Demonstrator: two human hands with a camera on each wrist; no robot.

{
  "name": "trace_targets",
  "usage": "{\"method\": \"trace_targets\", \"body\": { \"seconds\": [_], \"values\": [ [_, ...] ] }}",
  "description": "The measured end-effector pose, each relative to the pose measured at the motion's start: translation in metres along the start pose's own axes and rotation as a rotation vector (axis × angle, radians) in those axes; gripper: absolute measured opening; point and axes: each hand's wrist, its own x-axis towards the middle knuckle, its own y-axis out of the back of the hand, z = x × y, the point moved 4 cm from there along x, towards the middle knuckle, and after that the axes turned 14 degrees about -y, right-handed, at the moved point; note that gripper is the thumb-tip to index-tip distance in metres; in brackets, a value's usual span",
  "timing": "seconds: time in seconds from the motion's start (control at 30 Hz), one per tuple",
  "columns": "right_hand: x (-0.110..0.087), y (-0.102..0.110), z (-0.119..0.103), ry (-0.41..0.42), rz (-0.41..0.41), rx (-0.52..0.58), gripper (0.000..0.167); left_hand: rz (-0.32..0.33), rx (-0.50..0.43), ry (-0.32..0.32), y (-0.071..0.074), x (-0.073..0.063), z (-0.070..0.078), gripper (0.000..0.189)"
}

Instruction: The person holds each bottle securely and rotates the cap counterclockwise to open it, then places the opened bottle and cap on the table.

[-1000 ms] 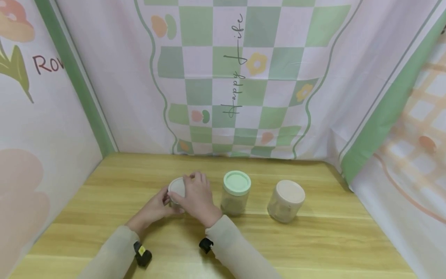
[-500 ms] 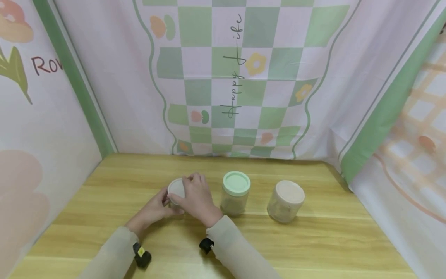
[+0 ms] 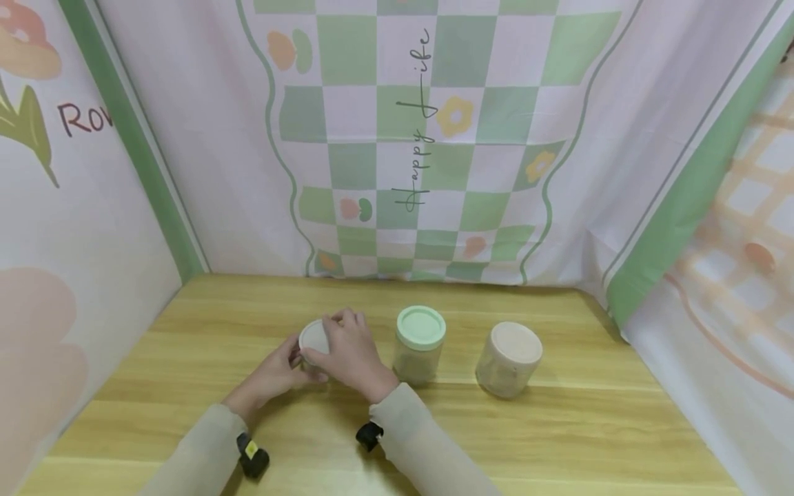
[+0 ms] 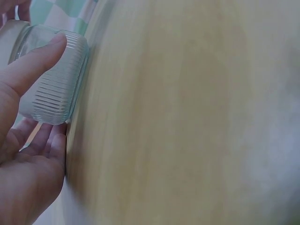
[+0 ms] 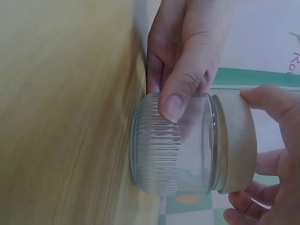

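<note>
Right wrist: left hand [image 5: 187,54] curls round ribbed clear-glass jar [image 5: 171,145], right hand [image 5: 289,157] pinches round grey-beige lid [image 5: 236,140]; probably slick, breakable, so grab the ribs [image 5: 154,161].

Clock centered on grey-lidded glass jar [image 3: 313,337], head view. 8 blocked by left hand [image 3: 278,372], 3–4 by right hand [image 3: 353,357]. Mint-lidded glass jar [image 3: 421,334] farther at 3, little room before it; wider slot between it and beige-lidded glass jar [image 3: 513,351]. Wood tabletop [image 3: 217,317] passable 9–11; 12 too, up to checked curtain [image 3: 407,165]. At 6, lane between wrist cameras [image 3: 253,460].
</note>
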Motion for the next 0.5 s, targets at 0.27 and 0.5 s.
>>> {"method": "trace_targets", "body": {
  "seconds": [0.27,0.5],
  "values": [
    [0.0016,0.0012,0.0042,0.024,-0.08,0.095,0.059,0.001,0.011,0.006,-0.0006,0.0013,-0.0004,0.103],
    [0.0025,0.0016,0.0088,0.069,-0.175,0.192,0.061,-0.003,0.001,0.0,-0.0011,0.0007,-0.0008,0.103]
  ]
}}
